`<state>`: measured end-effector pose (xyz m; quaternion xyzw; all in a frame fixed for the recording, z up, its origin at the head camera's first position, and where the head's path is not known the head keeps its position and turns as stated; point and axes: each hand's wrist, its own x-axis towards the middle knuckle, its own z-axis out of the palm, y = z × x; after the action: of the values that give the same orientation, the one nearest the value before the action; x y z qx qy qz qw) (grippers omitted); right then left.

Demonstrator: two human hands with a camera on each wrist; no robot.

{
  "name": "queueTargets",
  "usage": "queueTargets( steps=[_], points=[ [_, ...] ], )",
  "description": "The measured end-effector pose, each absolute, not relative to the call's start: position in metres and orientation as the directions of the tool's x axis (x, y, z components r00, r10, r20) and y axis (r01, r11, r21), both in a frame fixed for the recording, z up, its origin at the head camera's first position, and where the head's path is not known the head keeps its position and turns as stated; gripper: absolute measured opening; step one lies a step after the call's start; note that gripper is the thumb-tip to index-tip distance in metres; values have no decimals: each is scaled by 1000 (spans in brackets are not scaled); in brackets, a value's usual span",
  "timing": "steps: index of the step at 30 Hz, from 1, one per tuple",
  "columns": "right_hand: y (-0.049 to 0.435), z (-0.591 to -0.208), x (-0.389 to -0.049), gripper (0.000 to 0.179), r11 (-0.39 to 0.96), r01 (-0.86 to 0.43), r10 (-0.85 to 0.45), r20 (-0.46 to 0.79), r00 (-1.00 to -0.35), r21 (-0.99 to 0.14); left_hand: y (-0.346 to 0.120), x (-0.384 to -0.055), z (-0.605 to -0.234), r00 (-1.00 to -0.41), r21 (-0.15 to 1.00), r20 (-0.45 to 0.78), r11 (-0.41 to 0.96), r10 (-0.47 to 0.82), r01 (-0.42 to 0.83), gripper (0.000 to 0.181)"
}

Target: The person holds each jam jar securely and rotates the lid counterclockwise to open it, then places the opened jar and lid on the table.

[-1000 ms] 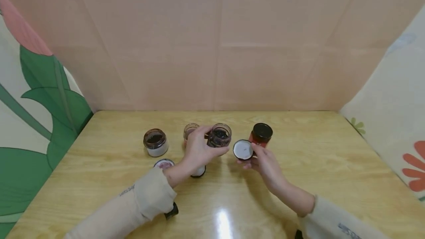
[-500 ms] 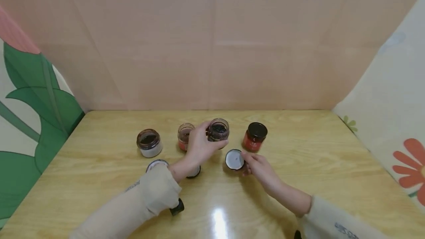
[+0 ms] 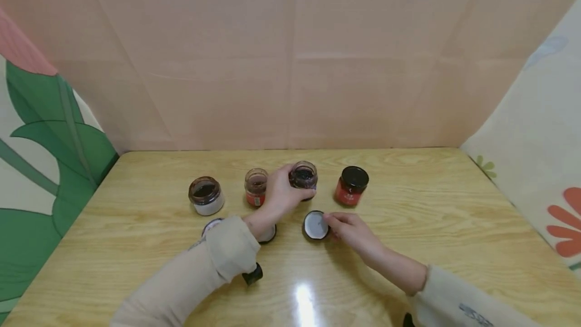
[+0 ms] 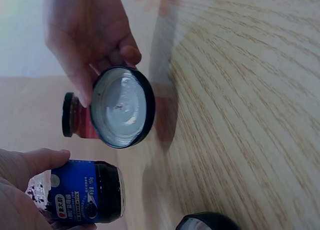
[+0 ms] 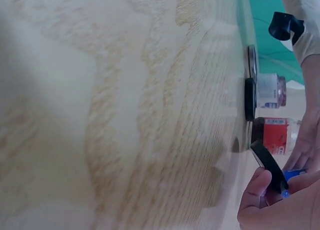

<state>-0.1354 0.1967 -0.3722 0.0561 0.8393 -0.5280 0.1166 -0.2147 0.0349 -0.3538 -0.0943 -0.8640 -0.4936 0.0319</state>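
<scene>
My left hand (image 3: 281, 193) grips a small open glass jar (image 3: 303, 174) from its left side. Dark jam-like stuff shows through its mouth. The left wrist view shows the jar's blue label (image 4: 77, 190) and dark base, close over the table. Between thumb and fingers my right hand (image 3: 356, 233) pinches the rim of a black jar lid (image 3: 315, 225). The lid's white inner face is turned up, low over the wood just in front of the jar. In the right wrist view this lid (image 5: 269, 165) appears tilted, edge-on.
Left of the held jar stand an open red-labelled jar (image 3: 255, 184) and an open white-labelled jar (image 3: 206, 200). A red jar with a black lid (image 3: 352, 185) is at right. Two loose lids, one black-rimmed (image 3: 271, 234), lie partly behind my left arm.
My right hand has brought the lid down toward the table's front and slightly left, away from the closed red jar. The left hand keeps its grip with little movement.
</scene>
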Motion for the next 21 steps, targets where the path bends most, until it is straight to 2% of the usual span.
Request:
queueTargets(
  steps=[10, 21],
  points=[
    [196, -374, -137, 29, 421, 196, -71, -247, -966, -885, 37, -220, -360, -985, 842, 123, 513, 122, 169, 57],
    [198, -380, -138, 31, 394, 179, -84, -229, -970, -902, 39, -224, -368, -987, 848, 113, 506, 113, 155, 57]
  ],
)
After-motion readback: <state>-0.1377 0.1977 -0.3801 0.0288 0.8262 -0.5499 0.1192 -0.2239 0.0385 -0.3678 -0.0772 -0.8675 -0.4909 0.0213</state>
